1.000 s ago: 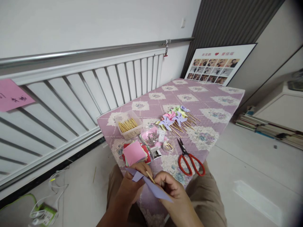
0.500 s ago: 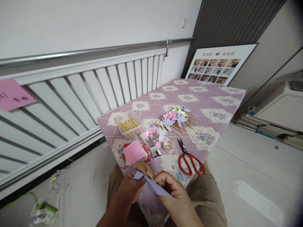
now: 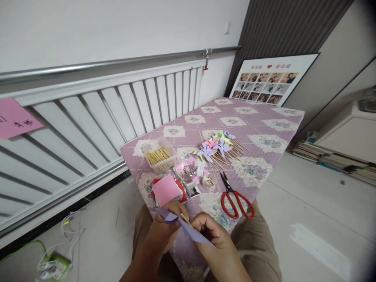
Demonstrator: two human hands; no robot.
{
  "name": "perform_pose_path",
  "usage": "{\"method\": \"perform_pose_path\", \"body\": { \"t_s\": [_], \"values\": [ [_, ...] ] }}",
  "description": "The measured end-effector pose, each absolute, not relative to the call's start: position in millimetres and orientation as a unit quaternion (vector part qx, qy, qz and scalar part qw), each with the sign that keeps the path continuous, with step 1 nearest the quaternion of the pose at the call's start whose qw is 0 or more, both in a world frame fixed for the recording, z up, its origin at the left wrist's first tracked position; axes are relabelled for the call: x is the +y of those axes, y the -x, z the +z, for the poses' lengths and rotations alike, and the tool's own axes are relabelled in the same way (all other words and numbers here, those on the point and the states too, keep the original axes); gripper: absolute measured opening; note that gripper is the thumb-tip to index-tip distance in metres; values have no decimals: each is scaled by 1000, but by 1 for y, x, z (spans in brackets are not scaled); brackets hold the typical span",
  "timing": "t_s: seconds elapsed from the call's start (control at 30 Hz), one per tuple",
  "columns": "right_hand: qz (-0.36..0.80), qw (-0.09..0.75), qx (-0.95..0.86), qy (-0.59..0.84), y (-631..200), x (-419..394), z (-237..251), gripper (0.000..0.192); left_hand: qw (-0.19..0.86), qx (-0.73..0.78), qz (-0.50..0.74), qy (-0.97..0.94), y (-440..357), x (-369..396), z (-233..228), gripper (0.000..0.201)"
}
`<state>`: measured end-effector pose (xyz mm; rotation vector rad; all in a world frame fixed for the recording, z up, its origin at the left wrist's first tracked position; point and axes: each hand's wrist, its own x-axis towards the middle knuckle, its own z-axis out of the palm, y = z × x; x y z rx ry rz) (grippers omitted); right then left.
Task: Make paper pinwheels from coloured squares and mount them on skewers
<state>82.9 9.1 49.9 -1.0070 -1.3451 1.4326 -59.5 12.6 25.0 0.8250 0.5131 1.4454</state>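
Purple flowered cloth covers the table (image 3: 267, 143) before you, with a white radiator (image 3: 138, 100) along its left side and a photo board (image 3: 261, 84) beyond its far end. Your purple paper (image 3: 192, 232), folded at its left part, lies between your two hands at the near edge. Your left hand (image 3: 169, 226) is closed on its left end; your right hand (image 3: 216, 237) is curled shut on its right part, though the paper hides the exact grip. A thin wooden stick (image 3: 186, 219) pokes up between them, its lower end hidden from you.

Just beyond your left hand sits a stack of coloured paper (image 3: 167, 190), with a clear box (image 3: 161, 168) of sticks farther off. A small white box (image 3: 194, 190) and a round tub (image 3: 209, 182) stand between your hands and the finished pinwheels (image 3: 216, 148). Red-handled scissors (image 3: 239, 200) lie near, to the right, points facing away from you.
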Motion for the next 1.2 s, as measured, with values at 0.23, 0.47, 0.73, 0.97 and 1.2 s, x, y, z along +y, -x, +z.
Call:
{"method": "perform_pose_path", "body": {
  "t_s": [0.23,0.47,0.73,0.97,1.2],
  "values": [
    [499,440,-626,407,-89,10,47,12,654,228,638,-337,57,11,26,15],
    [469,423,-655,416,-92,14,51,11,668,260,637,-283,51,10,28,18],
    [566,409,-563,442,-89,14,42,18,654,330,642,-225,45,10,30,18],
    [641,413,-487,425,-86,17,27,23,642,365,641,-208,40,15,33,11],
    [669,398,-433,454,-83,19,22,33,604,426,631,-236,39,20,29,14]
  ]
}}
